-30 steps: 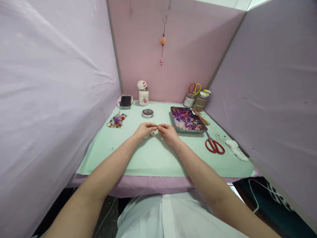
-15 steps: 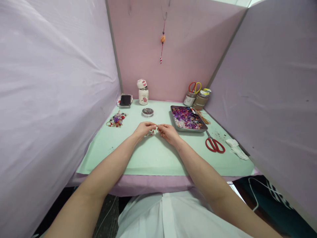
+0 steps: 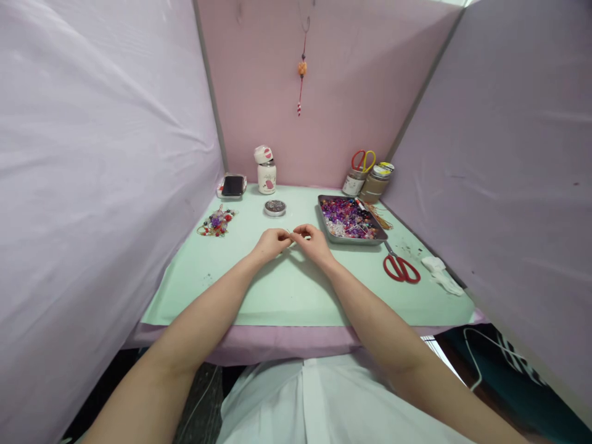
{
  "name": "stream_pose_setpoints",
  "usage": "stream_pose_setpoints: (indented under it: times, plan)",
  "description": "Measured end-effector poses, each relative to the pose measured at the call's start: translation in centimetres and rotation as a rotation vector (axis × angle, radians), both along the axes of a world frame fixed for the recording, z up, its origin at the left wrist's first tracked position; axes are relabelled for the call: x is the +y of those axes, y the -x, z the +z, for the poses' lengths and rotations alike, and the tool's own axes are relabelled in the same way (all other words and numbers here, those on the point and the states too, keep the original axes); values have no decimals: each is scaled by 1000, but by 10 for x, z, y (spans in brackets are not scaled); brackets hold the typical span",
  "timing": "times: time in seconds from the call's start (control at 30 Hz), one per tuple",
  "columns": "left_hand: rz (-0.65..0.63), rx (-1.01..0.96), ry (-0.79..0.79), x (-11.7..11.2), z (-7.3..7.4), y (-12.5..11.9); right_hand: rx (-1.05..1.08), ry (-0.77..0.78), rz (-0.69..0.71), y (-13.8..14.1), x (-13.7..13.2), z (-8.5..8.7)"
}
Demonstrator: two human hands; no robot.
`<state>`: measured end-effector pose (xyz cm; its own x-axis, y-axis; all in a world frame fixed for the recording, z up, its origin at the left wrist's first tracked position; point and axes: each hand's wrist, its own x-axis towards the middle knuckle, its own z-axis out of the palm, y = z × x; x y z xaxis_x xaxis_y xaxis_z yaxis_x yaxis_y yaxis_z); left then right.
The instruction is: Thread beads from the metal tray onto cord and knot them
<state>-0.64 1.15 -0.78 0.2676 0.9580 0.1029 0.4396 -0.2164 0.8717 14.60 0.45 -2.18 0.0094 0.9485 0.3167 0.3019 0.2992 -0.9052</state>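
Note:
Over the middle of the mat, my left hand [image 3: 271,244] and my right hand [image 3: 313,243] meet at the fingertips. Both are closed in a pinch on a thin cord [image 3: 288,232], whose short pale end sticks up between them. The rest of the cord and its small red beads are mostly hidden by the fingers. To the right of my right hand is a metal tray [image 3: 354,242] heaped with purple, clear and dark beads. A small round tin [image 3: 275,208] sits beyond my left hand.
Red-handled scissors [image 3: 401,269] lie right, by a crumpled white tissue [image 3: 441,275]. Finished-looking beaded strings [image 3: 217,222] are piled left. Behind stand a phone [image 3: 232,185], a white bottle [image 3: 267,177] and jars [image 3: 375,183]. A beaded pendant [image 3: 302,68] hangs on the back wall.
My fingertips have drawn closer, with my right fingers curled over more. The red beads that showed below my hands are now mostly out of sight. The view has tilted slightly.

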Motion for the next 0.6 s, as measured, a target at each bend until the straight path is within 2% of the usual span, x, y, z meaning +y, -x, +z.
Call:
stream_pose_setpoints:
  times: [0.13, 0.23, 0.37, 0.6]
  plan:
    - [24, 110, -117, 2, -3, -2, -118, -139, -3, 2, -2, 1]
    - [33, 69, -52, 3, -3, -3, -107, -172, -29, 2, -3, 2]
    - [64, -120, 90, 1, 2, -2, -11, -79, -61, -1, 0, 1]
    - [92, -290, 108, -3, 8, -4, 102, 102, -30, -1, -1, 3]
